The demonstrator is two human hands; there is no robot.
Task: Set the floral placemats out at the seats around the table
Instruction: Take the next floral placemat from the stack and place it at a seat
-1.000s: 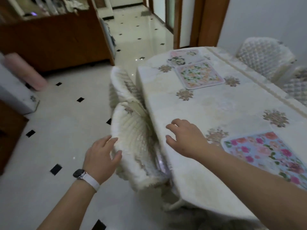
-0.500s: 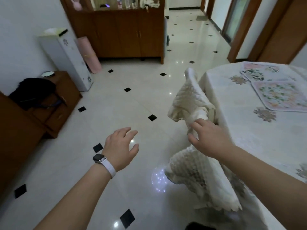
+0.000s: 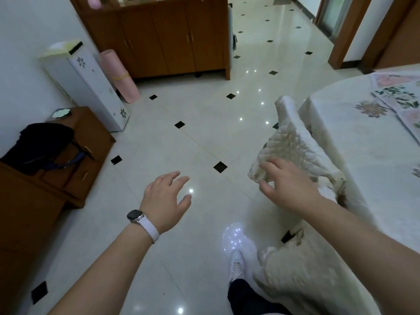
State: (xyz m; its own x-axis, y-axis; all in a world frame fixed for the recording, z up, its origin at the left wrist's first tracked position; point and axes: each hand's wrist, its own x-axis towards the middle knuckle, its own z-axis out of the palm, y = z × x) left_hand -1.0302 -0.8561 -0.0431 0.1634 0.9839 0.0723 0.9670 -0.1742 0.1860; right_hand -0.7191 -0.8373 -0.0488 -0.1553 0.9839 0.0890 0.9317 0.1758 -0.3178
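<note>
A small stack of floral placemats (image 3: 396, 96) lies on the table (image 3: 375, 160) at the far right edge of the view, partly cut off. My right hand (image 3: 286, 185) hovers with spread fingers at the top of a chair back in a cream quilted cover (image 3: 293, 151); whether it touches is unclear. My left hand (image 3: 166, 198), with a watch on a white strap, is held open over the tiled floor and holds nothing. Both hands are well away from the placemats.
A second covered chair back (image 3: 288, 110) stands farther along the table. A wooden sideboard (image 3: 163, 37) lines the far wall, with a white cabinet (image 3: 91, 87) and a pink roll (image 3: 120, 76) beside it. A low wooden chest (image 3: 75, 155) with a black bag (image 3: 41, 144) sits left. My white shoe (image 3: 236, 264) is below.
The view has swung left, away from the table toward the open floor. My right hand left the tabletop and now hovers at the near chair back. My left hand moved off that chair.
</note>
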